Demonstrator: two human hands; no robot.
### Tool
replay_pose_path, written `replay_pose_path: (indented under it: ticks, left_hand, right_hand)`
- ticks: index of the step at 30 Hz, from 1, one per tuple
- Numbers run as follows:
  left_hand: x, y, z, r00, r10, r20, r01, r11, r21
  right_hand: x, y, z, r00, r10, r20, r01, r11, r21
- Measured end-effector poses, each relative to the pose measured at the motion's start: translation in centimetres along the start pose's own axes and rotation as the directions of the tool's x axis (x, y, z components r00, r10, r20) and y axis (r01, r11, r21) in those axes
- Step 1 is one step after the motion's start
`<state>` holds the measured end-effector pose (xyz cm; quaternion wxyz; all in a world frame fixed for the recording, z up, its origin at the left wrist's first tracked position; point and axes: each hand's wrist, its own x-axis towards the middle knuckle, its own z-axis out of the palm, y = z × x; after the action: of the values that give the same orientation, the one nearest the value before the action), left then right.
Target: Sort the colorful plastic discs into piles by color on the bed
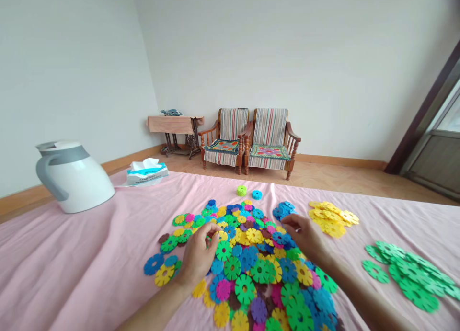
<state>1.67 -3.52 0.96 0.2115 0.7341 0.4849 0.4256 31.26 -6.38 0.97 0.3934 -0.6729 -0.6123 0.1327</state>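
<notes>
A large mixed pile of notched plastic discs point(247, 256) in green, blue, yellow, pink, purple and brown spreads over the pink cloth. My left hand point(201, 247) is over the pile's left side, fingers curled together near a yellow disc; whether they pinch anything is hidden. My right hand point(304, 233) is at the pile's upper right, fingers bent beside a small heap of blue discs point(283, 210); what lies between the fingertips cannot be made out. Right of it lies a heap of yellow discs point(332, 218), and farther right a heap of green discs point(413, 273).
Beyond the pile stand a lime-green stack point(241, 191) and a blue stack point(256, 195). A white and grey jug point(84, 180) and a tissue box point(147, 173) are at the left. Two wooden armchairs point(269, 130) and a covered sewing table point(172, 125) stand behind.
</notes>
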Motion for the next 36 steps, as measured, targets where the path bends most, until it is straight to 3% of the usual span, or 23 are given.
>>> replay_pose_path:
  ticks: [2,5,8,12,16,19,23,27,32,34,36]
  left_hand:
    - [0.0,0.0,-0.1,1.0,0.003,-0.024,-0.003,1.0,0.004]
    - [0.0,0.2,-0.3,0.999,0.01,-0.045,-0.01,1.0,0.012]
    - [-0.1,0.4,-0.4,0.999,0.035,-0.026,-0.034,0.999,0.041]
    - [-0.2,0.3,-0.4,0.998,0.057,0.004,-0.057,0.995,0.077]
    - [-0.2,0.1,-0.2,0.998,0.057,0.002,-0.057,0.995,0.084]
    - [-0.2,0.0,-0.2,0.998,0.057,0.015,-0.059,0.994,0.092]
    - [-0.2,0.1,-0.3,0.998,0.05,0.023,-0.052,0.994,0.101]
    - [-0.1,0.1,-0.3,0.999,0.04,0.016,-0.041,0.994,0.1]
    - [-0.1,-0.1,-0.2,0.999,0.045,0.013,-0.046,0.994,0.1]
    - [-0.1,-0.4,-0.1,0.998,0.064,0.008,-0.065,0.993,0.099]
    - [-0.2,-0.6,-0.1,0.997,0.081,0.008,-0.081,0.992,0.094]
  right_hand:
    - [-1.0,-2.8,1.7,0.984,-0.142,0.109,0.143,0.99,0.004]
    - [-1.9,-5.9,3.0,0.914,-0.331,0.233,0.353,0.934,-0.054]
    - [-2.3,-7.5,3.3,0.9,-0.332,0.282,0.386,0.908,-0.163]
    - [-2.6,-7.9,3.2,0.901,-0.3,0.314,0.38,0.894,-0.237]
    - [-2.3,-5.7,2.1,0.948,-0.293,0.125,0.311,0.934,-0.175]
    - [-0.9,-2.1,0.2,0.994,-0.059,-0.095,0.044,0.988,-0.151]
    - [1.4,3.5,-3.9,0.941,0.177,-0.287,-0.23,0.96,-0.161]
    - [2.8,7.8,-7.5,0.847,0.341,-0.407,-0.43,0.891,-0.148]
    - [2.4,9.2,-8.9,0.803,0.369,-0.469,-0.484,0.862,-0.15]
    - [2.1,8.3,-8.0,0.823,0.337,-0.458,-0.447,0.881,-0.154]
    - [1.7,6.8,-6.2,0.883,0.273,-0.382,-0.349,0.926,-0.144]
